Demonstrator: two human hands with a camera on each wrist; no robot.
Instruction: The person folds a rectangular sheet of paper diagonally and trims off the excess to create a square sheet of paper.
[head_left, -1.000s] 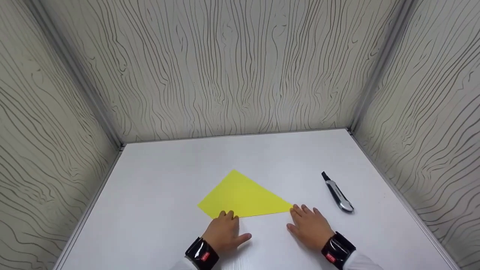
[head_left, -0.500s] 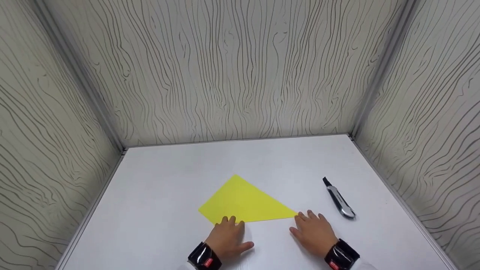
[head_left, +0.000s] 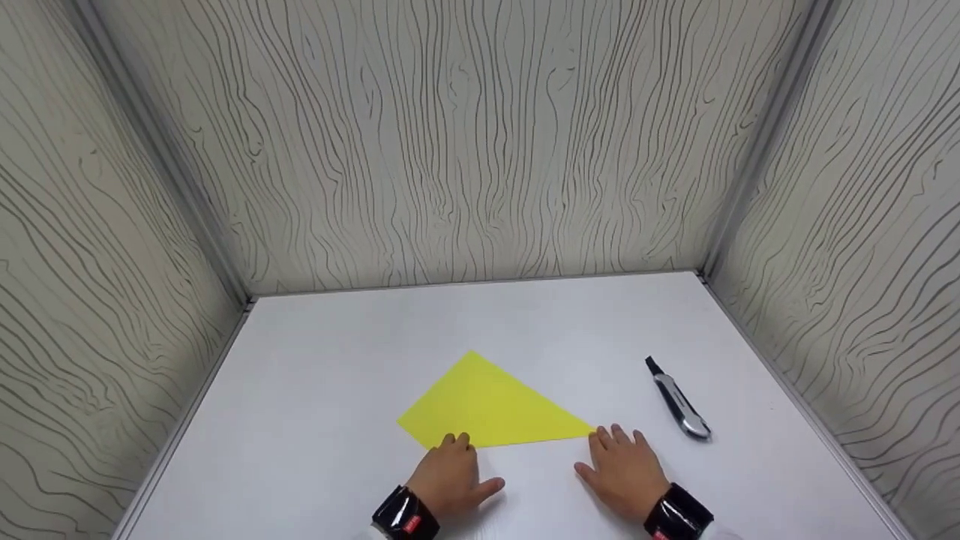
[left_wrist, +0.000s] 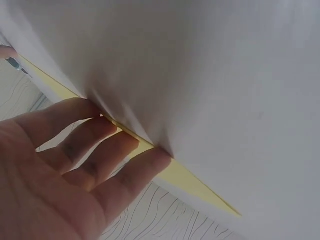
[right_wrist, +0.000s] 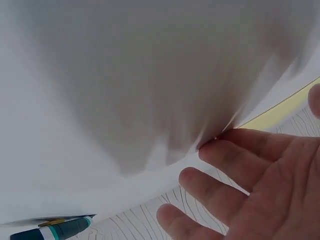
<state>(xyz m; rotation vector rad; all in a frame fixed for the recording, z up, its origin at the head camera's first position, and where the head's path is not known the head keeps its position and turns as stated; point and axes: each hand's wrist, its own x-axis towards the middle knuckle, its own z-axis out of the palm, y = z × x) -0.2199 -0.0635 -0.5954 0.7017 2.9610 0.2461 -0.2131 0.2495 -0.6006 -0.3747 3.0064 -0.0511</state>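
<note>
Yellow four-sided sheet of thin paper (head_left: 480,405) lies flat on the smooth white tabletop (head_left: 322,360), in front of the person, its longest edge turned toward the body and its sharpest corner pointing right. The bare left hand (head_left: 450,476) rests fingertips on that near edge, towards the left end, with its thumb spread out sideways over the white surface; its grip is relaxed, the fingers touching the sheet rather than closing round it. The bare right hand (head_left: 626,469) sits by the sharp right corner, fingers fanned and loosely extended, a foremost fingertip at the paper's tip, holding nothing.

From the left wrist, the undersides of four fingers show, their tips lined up along the edge (the head view gives mostly the back of that hand). From the right wrist, the other fingertips can be seen away from the yellow strip, spaced apart.

Only the head view shows the whole silver-and-black utility knife (head_left: 679,401), lying slantwise to the right of the sheet, near the right hand; the right wrist view catches just part of it. Glossy black straps (head_left: 405,514) circle both wrists, and pale wood-grain-patterned panels (head_left: 465,150) stand around the tabletop.
</note>
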